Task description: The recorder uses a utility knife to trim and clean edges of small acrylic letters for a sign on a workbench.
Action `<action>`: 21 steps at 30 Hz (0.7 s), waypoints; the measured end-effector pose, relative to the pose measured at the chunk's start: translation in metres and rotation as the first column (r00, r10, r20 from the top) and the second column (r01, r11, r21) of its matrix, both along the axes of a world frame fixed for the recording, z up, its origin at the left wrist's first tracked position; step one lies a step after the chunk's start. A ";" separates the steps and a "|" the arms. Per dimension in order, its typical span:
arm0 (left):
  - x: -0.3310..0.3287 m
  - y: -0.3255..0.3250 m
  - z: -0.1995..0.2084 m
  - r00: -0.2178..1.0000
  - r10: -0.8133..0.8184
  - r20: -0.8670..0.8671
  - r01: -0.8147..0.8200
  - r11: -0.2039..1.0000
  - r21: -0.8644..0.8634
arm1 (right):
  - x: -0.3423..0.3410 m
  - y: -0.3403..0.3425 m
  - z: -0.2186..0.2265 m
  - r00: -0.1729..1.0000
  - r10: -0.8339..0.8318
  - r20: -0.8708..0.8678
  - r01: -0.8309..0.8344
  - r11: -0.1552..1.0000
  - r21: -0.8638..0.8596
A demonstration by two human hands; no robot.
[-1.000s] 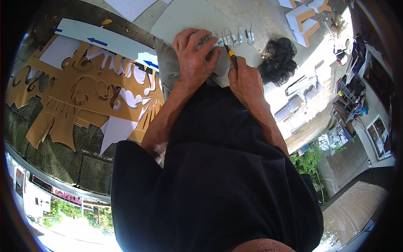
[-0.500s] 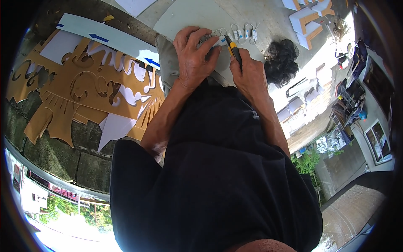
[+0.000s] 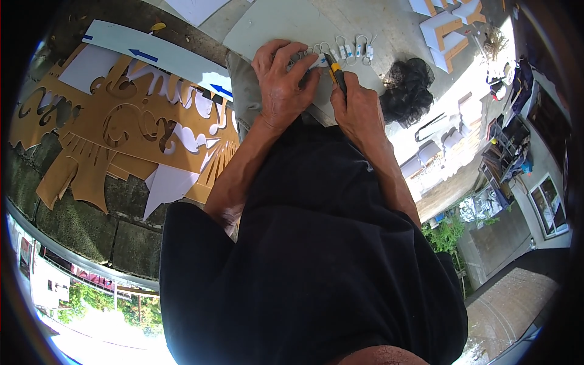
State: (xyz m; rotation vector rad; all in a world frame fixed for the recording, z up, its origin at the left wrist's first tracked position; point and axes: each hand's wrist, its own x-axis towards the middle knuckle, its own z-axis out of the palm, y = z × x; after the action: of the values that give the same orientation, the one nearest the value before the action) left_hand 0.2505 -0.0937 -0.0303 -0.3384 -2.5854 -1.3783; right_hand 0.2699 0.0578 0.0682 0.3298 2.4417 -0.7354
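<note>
My right hand (image 3: 360, 106) grips a yellow-and-black utility knife (image 3: 336, 69), its tip against a small white module (image 3: 320, 61) with a blue mark. Thumb and fingers of my left hand (image 3: 283, 82) close around that same module from the other side. Both hands work low over a pale grey board (image 3: 277, 24). A row of similar small white wired modules (image 3: 348, 50), joined by looping pale wires, runs on to the right along the board. The wire beneath my left fingers is partly hidden.
A bundle of black netting (image 3: 409, 91) lies right of my right hand. On the left are brown cut-out sheets (image 3: 131, 131) and a long pale strip (image 3: 182, 72) with blue arrows. White-and-brown cut shapes (image 3: 443, 36) lie at the far right.
My right hand and the knife have shifted slightly left, and the knife stands a little more upright. My left hand stays almost still on the module.
</note>
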 end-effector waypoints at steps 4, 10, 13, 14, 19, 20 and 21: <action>0.000 0.001 0.000 1.000 0.003 0.001 -0.003 1.000 0.001 | 0.005 -0.005 -0.007 0.995 0.035 -0.090 -0.029 0.998 0.064; 0.001 0.002 -0.002 1.000 0.013 -0.005 -0.013 1.000 0.013 | 0.008 -0.007 -0.013 0.988 0.099 -0.119 -0.085 0.989 0.117; 0.000 0.003 -0.002 1.000 0.022 -0.009 -0.022 1.000 0.009 | 0.009 -0.007 -0.010 0.988 0.114 -0.107 -0.100 0.987 0.125; 0.000 0.003 -0.002 1.000 0.022 -0.010 -0.022 1.000 0.010 | 0.010 -0.006 -0.009 0.989 0.117 -0.085 -0.106 0.986 0.132; 0.000 0.002 -0.002 1.000 0.012 -0.009 -0.012 1.000 0.010 | 0.020 -0.003 -0.003 0.998 0.055 -0.037 -0.049 0.990 0.129; 0.001 0.001 -0.004 1.000 0.011 -0.007 -0.011 1.000 0.012 | 0.019 -0.002 -0.002 0.999 0.045 -0.014 -0.043 0.991 0.123; 0.002 0.001 -0.005 1.000 0.001 -0.002 -0.001 1.000 0.010 | 0.018 -0.001 -0.002 0.999 0.044 -0.011 -0.042 0.991 0.125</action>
State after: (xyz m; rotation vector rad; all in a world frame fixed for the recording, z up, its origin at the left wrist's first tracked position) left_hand 0.2521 -0.0926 -0.0357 -0.3363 -2.5762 -1.3893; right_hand 0.2883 0.0567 0.0664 0.3200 2.5055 -0.5697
